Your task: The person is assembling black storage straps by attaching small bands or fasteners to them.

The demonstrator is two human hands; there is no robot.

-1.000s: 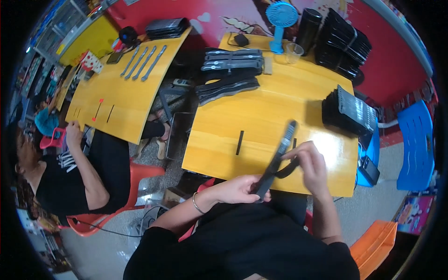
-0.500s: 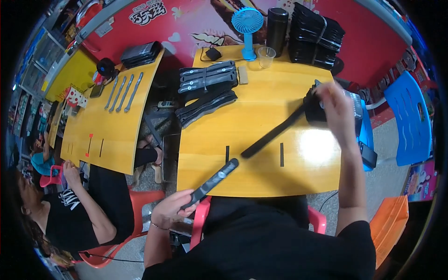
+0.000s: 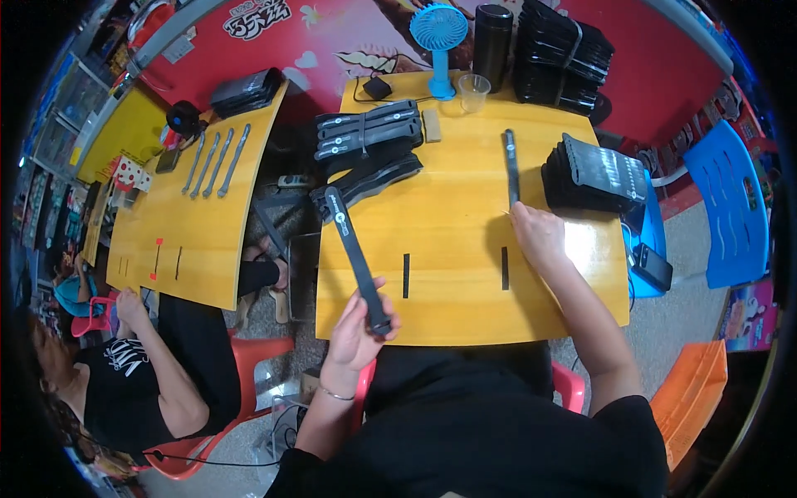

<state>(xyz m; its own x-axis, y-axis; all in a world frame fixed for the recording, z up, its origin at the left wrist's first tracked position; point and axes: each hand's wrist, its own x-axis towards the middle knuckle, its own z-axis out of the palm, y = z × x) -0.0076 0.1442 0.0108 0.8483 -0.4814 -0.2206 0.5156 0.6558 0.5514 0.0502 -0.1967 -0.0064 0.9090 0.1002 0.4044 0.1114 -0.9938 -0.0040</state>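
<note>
My left hand [image 3: 355,332] is closed around the near end of a black strap [image 3: 352,241] with a pale printed mark, held up over the table's near left part and leaning away to the left. My right hand [image 3: 541,236] is closed at the near end of a second black strap [image 3: 512,166], which points away across the table. Its fingertips are partly hidden by the hand. To the right of that strap lies a stack of black straps [image 3: 594,174]. Beyond my left hand are banded bundles of similar straps [image 3: 365,133] and a loose pile of them [image 3: 386,178].
Two short black marks [image 3: 406,275] [image 3: 505,268] are on the yellow table. A blue fan [image 3: 440,50], plastic cup [image 3: 474,91], black bottle [image 3: 492,46] and tall strap stack [image 3: 560,62] stand at the back. A blue chair [image 3: 652,257] holds a phone. Someone sits at the left table.
My right hand has come down and nearer from beside the right stack, turning its strap to point away. The left hand's strap has swung from leaning right to leaning left.
</note>
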